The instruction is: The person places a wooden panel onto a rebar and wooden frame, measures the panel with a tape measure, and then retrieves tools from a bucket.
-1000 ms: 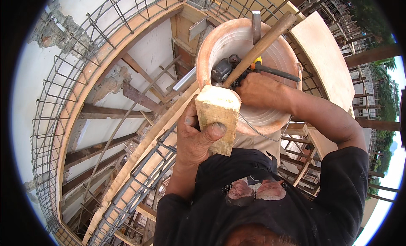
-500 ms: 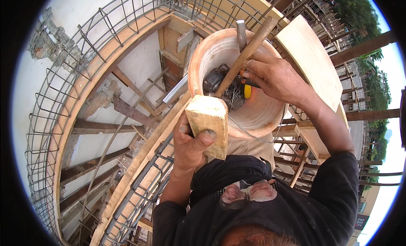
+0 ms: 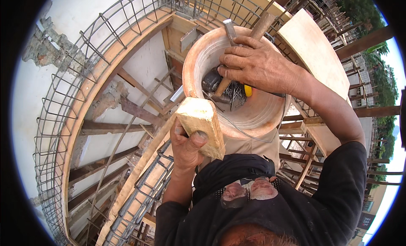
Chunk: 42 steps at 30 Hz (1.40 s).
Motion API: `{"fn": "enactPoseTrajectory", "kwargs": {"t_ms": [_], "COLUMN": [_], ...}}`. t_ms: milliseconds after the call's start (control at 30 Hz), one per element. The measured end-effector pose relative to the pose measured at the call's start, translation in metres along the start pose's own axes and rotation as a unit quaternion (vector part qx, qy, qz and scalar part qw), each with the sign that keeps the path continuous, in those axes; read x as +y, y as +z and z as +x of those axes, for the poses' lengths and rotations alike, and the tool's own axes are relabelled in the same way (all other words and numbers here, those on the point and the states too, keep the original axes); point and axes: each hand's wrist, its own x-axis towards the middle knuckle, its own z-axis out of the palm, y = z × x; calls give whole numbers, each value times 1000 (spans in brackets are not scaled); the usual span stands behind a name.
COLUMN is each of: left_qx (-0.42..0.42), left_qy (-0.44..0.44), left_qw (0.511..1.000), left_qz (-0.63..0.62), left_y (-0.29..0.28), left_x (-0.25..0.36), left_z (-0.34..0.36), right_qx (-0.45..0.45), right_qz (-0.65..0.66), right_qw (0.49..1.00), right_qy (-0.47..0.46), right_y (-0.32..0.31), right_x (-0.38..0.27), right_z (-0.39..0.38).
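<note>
In my left hand [image 3: 187,146] is a short, thick block of wood [image 3: 198,125], gripped upright with the thumb across its near face. A worn, pale orange bucket [image 3: 249,129] with a wire handle [image 3: 243,131] stands just beyond it. My right hand [image 3: 253,66] reaches over the bucket, its fingers curled across a round wooden handle [image 3: 263,25] that slants up past the rim; the thumb is hidden. Beside these fingers leans a metal bar [image 3: 229,29]. Loose nails [image 3: 237,97], a black object [image 3: 211,81] and a yellow item [image 3: 248,90] lie in the bucket.
A rebar cage [image 3: 91,45] curves along timber formwork at the left, and another rebar cage [image 3: 141,182] runs beside the plank [image 3: 127,193] by my left arm. A plywood sheet [image 3: 315,47] lies to the right. Beams [image 3: 105,128] cross the opening below.
My right hand has left the dark, orange-marked thing it was fingering in the bucket and moved up over the wooden handle. The wood block has tilted and shifted slightly left.
</note>
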Motion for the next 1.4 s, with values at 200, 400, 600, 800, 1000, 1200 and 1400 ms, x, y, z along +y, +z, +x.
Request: {"fn": "enactPoseTrajectory", "kwargs": {"t_ms": [200, 400, 600, 800, 1000, 1200, 1400], "left_qx": [-12, -19, -52, -44, -22, -12, 7], "left_qy": [1, -6, -5, -7, -25, -20, -23], "left_qw": [1000, 1000, 999, 999, 999, 999, 999], "left_qz": [5, -10, 1, 9, -2, 44, 32], "left_y": [-1, 4, 0, 1, 1, -6, -7], "left_x": [0, 1, 4, 4, 3, 1, 0], "left_z": [0, 3, 5, 5, 3, -2, -4], "right_qx": [-319, -338, -300, -373, -403, -356, -227], "right_qz": [84, -20, -109, -47, -77, -59, 54], "right_qw": [944, 941, 947, 926, 912, 932, 972], "right_qy": [14, -3, -21, -17, -28, -28, 0], "right_y": [21, 35, 29, 32, 28, 41, 52], "right_x": [-48, -64, -73, -69, -70, -63, -61], "right_z": [-10, -11, -8, -6, -9, -12, -5]}}
